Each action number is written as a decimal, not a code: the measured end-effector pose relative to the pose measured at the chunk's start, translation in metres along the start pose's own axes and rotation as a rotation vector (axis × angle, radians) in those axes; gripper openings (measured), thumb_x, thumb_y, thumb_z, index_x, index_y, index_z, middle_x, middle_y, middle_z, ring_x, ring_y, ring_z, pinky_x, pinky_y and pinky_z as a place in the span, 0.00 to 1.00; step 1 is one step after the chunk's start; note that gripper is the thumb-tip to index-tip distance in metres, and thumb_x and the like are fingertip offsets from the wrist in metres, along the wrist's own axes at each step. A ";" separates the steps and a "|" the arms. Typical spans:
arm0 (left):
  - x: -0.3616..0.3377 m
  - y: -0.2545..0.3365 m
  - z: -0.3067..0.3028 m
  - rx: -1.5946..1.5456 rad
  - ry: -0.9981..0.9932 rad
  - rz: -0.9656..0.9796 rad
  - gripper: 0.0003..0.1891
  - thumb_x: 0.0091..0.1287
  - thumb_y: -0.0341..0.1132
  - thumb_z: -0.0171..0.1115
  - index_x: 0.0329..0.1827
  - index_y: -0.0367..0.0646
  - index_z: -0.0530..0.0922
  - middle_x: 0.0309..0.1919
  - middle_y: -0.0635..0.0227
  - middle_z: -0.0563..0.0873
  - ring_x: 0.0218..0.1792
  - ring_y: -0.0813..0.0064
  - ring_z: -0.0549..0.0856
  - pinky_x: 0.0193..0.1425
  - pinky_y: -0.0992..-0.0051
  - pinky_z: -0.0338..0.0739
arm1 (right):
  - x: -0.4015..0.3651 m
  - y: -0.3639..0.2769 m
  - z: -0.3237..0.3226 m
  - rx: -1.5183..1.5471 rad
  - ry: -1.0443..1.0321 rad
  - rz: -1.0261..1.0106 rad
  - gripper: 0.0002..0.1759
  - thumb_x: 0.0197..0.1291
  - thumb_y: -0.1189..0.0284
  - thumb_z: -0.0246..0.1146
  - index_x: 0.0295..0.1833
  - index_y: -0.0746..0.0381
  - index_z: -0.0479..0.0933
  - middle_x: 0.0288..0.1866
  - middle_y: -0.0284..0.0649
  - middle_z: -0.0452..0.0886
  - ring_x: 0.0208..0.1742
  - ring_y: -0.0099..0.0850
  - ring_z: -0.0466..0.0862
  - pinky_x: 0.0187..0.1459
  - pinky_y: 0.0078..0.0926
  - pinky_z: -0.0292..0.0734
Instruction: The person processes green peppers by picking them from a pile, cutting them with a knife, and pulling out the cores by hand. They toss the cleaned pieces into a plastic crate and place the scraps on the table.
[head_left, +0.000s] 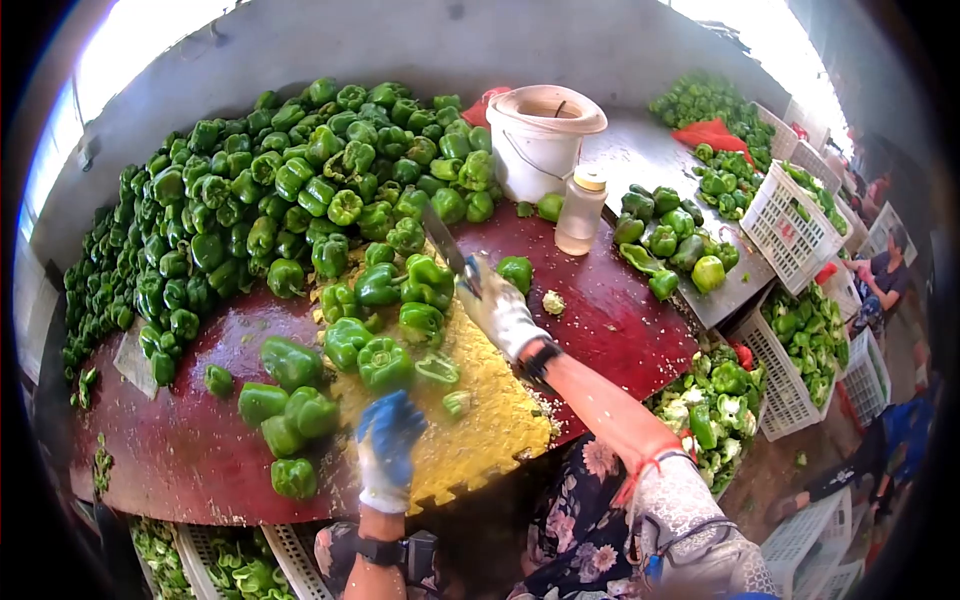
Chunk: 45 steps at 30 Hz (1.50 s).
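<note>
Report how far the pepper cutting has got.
Done: cut green pepper pieces lie in the white slatted crate at the right, and a pale core lies on the dark red table. In hand: the white-gloved right hand grips a steel knife by the yellow foam mat; the blue-gloved left hand, blurred, is near a halved pepper. Left: the big heap of whole green peppers.

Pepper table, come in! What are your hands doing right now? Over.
Right hand gripping knife, blade up. Left hand blurred over yellow mat, near pepper pieces. Whole green peppers crowd the mat.
</note>
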<state>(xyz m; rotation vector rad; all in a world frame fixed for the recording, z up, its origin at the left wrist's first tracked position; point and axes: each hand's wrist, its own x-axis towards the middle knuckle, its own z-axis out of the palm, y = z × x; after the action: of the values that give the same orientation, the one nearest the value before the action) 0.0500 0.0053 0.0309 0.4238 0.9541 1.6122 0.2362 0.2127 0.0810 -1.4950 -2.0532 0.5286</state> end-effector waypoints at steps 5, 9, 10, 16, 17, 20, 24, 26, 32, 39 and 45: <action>-0.002 -0.004 -0.006 -0.026 0.020 -0.020 0.14 0.73 0.40 0.59 0.56 0.42 0.81 0.43 0.62 0.87 0.42 0.65 0.88 0.50 0.64 0.85 | -0.051 0.023 -0.017 -0.320 -0.145 -0.186 0.30 0.68 0.57 0.62 0.72 0.54 0.67 0.40 0.49 0.85 0.42 0.47 0.87 0.45 0.45 0.80; -0.003 -0.003 -0.004 -0.026 0.005 -0.003 0.14 0.74 0.41 0.59 0.56 0.42 0.81 0.44 0.62 0.87 0.42 0.65 0.88 0.50 0.64 0.85 | -0.055 0.049 -0.026 -0.490 -0.143 -0.222 0.31 0.68 0.55 0.61 0.73 0.50 0.67 0.46 0.49 0.85 0.48 0.46 0.86 0.51 0.45 0.78; -0.005 -0.001 -0.002 -0.034 0.012 -0.017 0.14 0.74 0.41 0.59 0.56 0.42 0.81 0.44 0.62 0.87 0.41 0.65 0.88 0.50 0.64 0.85 | -0.055 0.051 -0.032 -0.534 -0.165 -0.217 0.31 0.67 0.55 0.62 0.73 0.49 0.67 0.47 0.48 0.84 0.48 0.46 0.86 0.51 0.44 0.79; -0.008 0.003 0.003 -0.045 0.009 -0.027 0.16 0.73 0.36 0.59 0.57 0.35 0.78 0.48 0.55 0.87 0.43 0.62 0.89 0.51 0.65 0.88 | -0.069 0.043 -0.064 -0.373 -0.216 -0.168 0.31 0.66 0.58 0.64 0.73 0.51 0.68 0.47 0.47 0.85 0.50 0.47 0.85 0.51 0.44 0.80; -0.008 0.002 0.003 -0.046 0.008 -0.028 0.16 0.73 0.36 0.59 0.57 0.35 0.78 0.48 0.55 0.87 0.43 0.62 0.89 0.51 0.65 0.88 | -0.077 0.031 -0.066 -0.218 -0.174 -0.060 0.31 0.65 0.58 0.65 0.72 0.51 0.68 0.46 0.47 0.85 0.49 0.46 0.86 0.51 0.44 0.80; -0.008 -0.001 0.003 -0.068 -0.007 -0.021 0.15 0.73 0.36 0.58 0.56 0.35 0.79 0.47 0.54 0.87 0.43 0.62 0.89 0.51 0.65 0.88 | -0.071 0.010 -0.059 -0.006 -0.090 0.062 0.29 0.66 0.60 0.64 0.70 0.54 0.68 0.46 0.50 0.85 0.47 0.47 0.86 0.49 0.43 0.80; -0.009 -0.002 0.002 -0.002 -0.027 -0.015 0.15 0.75 0.40 0.57 0.56 0.41 0.80 0.45 0.60 0.86 0.43 0.64 0.87 0.51 0.63 0.85 | -0.044 -0.010 -0.026 0.138 0.207 -0.061 0.23 0.72 0.67 0.56 0.67 0.61 0.62 0.40 0.49 0.82 0.34 0.43 0.85 0.37 0.43 0.85; -0.008 0.000 0.003 0.008 -0.023 -0.005 0.15 0.75 0.40 0.57 0.56 0.41 0.80 0.45 0.60 0.86 0.43 0.64 0.87 0.51 0.63 0.85 | -0.029 -0.018 -0.007 0.150 0.160 -0.029 0.20 0.71 0.68 0.55 0.64 0.63 0.64 0.41 0.52 0.83 0.36 0.49 0.85 0.39 0.46 0.83; -0.011 0.008 -0.003 -0.018 0.012 0.027 0.15 0.75 0.40 0.57 0.56 0.41 0.80 0.44 0.61 0.87 0.44 0.64 0.87 0.52 0.63 0.85 | 0.021 0.020 0.061 -0.236 -0.233 0.009 0.22 0.70 0.63 0.49 0.60 0.69 0.69 0.50 0.62 0.83 0.48 0.56 0.85 0.50 0.51 0.80; -0.016 0.016 -0.010 -0.064 -0.002 0.013 0.14 0.75 0.39 0.57 0.56 0.41 0.80 0.45 0.61 0.87 0.43 0.64 0.88 0.52 0.63 0.85 | -0.015 0.016 0.001 -0.044 -0.328 0.138 0.26 0.65 0.57 0.55 0.56 0.68 0.69 0.41 0.58 0.84 0.38 0.49 0.86 0.42 0.45 0.80; -0.011 0.013 -0.006 -0.044 0.008 -0.020 0.14 0.75 0.40 0.58 0.56 0.42 0.80 0.45 0.61 0.86 0.44 0.65 0.88 0.51 0.63 0.84 | -0.014 -0.008 -0.015 0.012 -0.122 0.073 0.34 0.67 0.54 0.61 0.73 0.59 0.66 0.53 0.59 0.83 0.56 0.54 0.83 0.57 0.44 0.76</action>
<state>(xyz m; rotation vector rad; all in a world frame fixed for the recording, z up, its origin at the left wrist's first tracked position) 0.0404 -0.0074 0.0400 0.3764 0.9251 1.6144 0.2427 0.1964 0.0948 -1.5710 -2.0895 0.6752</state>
